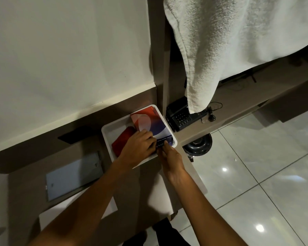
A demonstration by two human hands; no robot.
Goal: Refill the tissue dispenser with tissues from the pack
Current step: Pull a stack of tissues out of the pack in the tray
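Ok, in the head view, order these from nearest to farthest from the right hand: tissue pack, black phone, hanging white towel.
1. tissue pack: in the white tray, touched by the right hand.
2. black phone: on the ledge, right of the tray.
3. white towel: hanging above the phone, farthest.

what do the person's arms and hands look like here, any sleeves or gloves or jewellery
Both forearms are bare up to the frame's lower edge, with no sleeves in view. The left hand and right hand are bare too: no gloves, and no watch, bracelet or ring visible on the wrists or fingers that show. Lighting is dim, so fine marks can't be told.
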